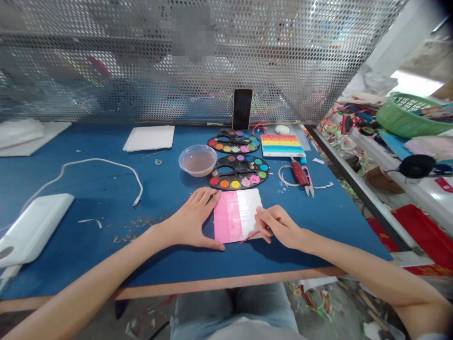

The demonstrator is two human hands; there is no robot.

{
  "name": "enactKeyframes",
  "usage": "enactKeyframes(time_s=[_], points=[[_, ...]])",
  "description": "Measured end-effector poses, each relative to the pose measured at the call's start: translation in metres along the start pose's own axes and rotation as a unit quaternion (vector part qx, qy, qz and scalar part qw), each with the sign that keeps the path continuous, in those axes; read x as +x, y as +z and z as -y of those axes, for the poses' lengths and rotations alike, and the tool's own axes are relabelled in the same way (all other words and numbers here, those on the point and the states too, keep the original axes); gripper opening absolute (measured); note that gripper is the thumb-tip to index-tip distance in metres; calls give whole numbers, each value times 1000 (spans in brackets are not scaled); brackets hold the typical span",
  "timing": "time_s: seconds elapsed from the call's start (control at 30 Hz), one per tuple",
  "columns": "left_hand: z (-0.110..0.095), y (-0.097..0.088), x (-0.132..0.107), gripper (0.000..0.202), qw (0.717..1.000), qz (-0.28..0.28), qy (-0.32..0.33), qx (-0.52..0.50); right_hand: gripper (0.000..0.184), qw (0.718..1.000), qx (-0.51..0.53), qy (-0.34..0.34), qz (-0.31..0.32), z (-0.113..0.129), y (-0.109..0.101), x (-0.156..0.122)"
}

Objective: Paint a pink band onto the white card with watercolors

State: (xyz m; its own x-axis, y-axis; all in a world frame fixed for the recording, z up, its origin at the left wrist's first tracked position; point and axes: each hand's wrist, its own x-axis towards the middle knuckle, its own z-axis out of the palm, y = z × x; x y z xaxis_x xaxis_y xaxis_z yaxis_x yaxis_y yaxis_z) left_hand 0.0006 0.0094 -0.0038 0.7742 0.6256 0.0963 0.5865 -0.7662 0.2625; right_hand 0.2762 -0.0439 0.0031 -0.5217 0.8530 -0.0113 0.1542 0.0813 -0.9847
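Observation:
A square white board lies flat near the table's front edge, its left part covered in two shades of pink paint. My left hand rests at its left side, fingers spread, with the thumb and fingertips at the board's edge. In my right hand is a thin red paintbrush, pinched between the fingers, its tip low on the board close to the lower edge. Just beyond the board sits a black paint palette with round colour wells, some pink paint smeared. A clear plastic bowl of murky water stands behind my left hand.
Farther back are a second palette, a propped phone and a rainbow-striped board. Scissors and a red-handled tool lie right. White boards, a power bank and a cable are left. A perforated metal panel stands behind.

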Motion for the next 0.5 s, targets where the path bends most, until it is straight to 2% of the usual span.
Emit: enactKeyframes(time_s=[0.13,0.23,0.37,0.43,0.5], points=[[1,1,0,129,1000,6,-1,11,67,999,39,-22,-26,-3,-1,0],[1,0,0,129,1000,9,0,13,61,993,2,-79,-85,-3,-10,5],[1,0,0,128,1000,12,3,17,59,956,-140,-146,-214,-6,-43,18],[2,0,0,128,1000,10,2,19,57,930,-224,-164,-242,-9,-61,25],[2,0,0,128,1000,9,3,19,59,922,-248,-154,-255,-13,-75,30]])
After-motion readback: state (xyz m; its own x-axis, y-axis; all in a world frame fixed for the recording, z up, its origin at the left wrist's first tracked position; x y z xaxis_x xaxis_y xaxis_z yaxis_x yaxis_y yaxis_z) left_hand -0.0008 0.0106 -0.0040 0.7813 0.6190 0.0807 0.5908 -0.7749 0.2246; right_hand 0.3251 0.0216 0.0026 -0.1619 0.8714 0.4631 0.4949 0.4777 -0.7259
